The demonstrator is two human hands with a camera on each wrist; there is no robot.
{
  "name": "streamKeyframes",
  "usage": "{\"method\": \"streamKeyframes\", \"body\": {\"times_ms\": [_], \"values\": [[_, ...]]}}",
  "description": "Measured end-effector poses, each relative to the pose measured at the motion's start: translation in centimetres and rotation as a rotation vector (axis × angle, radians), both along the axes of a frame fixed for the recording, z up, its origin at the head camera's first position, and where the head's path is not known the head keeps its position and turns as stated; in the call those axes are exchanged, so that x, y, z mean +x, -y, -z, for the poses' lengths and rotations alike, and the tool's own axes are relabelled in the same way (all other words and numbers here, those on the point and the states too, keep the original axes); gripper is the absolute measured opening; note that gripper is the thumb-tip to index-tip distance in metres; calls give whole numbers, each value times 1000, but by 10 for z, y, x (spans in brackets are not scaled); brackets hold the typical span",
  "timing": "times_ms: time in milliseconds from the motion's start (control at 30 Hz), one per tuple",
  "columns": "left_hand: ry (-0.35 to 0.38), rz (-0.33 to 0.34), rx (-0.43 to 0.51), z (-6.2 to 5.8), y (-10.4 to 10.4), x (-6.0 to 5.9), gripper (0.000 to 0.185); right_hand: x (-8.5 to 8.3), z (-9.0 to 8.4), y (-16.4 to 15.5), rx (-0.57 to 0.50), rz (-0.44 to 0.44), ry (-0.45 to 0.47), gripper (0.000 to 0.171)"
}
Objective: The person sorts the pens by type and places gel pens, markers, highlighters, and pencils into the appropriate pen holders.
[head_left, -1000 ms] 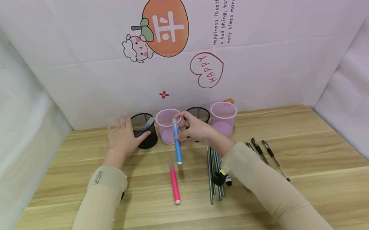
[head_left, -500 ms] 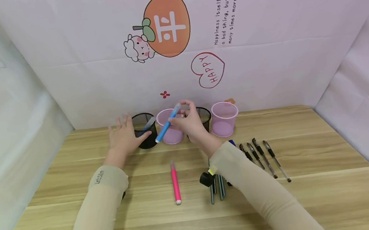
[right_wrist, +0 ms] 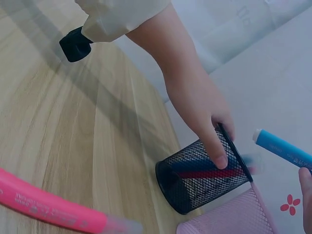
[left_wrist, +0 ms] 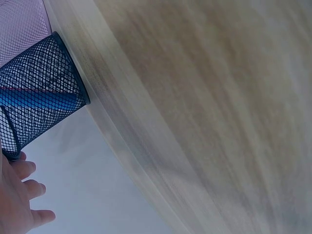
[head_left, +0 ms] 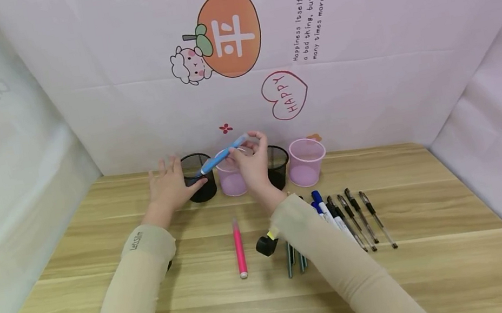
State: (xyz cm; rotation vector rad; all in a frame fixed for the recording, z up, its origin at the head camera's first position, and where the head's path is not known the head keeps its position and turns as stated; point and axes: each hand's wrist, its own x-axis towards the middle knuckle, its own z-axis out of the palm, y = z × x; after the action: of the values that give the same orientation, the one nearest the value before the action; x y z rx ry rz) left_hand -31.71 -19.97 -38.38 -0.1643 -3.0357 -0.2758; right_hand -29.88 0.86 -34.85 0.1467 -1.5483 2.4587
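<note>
Slanting from upper right down to lower left in the head view, the blue marker (head_left: 223,154) is pinched by the right hand (head_left: 254,164), whose closed grip sits near the clear-capped end. Its white end points left, passing above the pink mesh cup (head_left: 233,185) to the mouth of the leftmost black mesh cup (head_left: 202,191). The marker's long axis is thus well off the cup's upright one. The left hand (head_left: 168,186) is the nearer to that cup: its fingers are spread and extended at the far left side, thumb against the front. A pink marker (head_left: 239,248) lies on the worktop (head_left: 206,311), pointing away from the person.

Showing the left hand at the black cup's rim, the left wrist view has its fingers apart; blue shows through the mesh, and the held marker cannot be made out.

From the right wrist, the white end is seen just beyond the cup's mouth, apart from the rim. Blue and red lengths show inside the mesh, and a clear end sticks out past the rim.
</note>
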Motion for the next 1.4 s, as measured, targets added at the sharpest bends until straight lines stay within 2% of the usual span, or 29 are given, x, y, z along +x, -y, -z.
{"method": "streamKeyframes", "body": {"times_ms": [167, 333, 467, 733, 1133, 1400], "values": [[1, 5, 15, -1, -3, 0, 110, 1, 3, 8, 0, 47, -63, 46], [7, 3, 8, -1, -4, -1, 112, 1, 9, 16, 134, 80, -153, 46], [-5, 0, 17, -1, -4, -1, 110, 4, 10, 22, 218, 81, -189, 43], [-14, -1, 2, -2, -4, -2, 110, 5, 14, 33, 245, 62, -184, 31], [-6, 5, -15, -3, -2, -3, 111, 7, 18, 30, 429, 59, -153, 22], [-12, 4, -20, 0, -1, -2, 109, 11, 24, 18, 519, -5, -225, 21]]}}
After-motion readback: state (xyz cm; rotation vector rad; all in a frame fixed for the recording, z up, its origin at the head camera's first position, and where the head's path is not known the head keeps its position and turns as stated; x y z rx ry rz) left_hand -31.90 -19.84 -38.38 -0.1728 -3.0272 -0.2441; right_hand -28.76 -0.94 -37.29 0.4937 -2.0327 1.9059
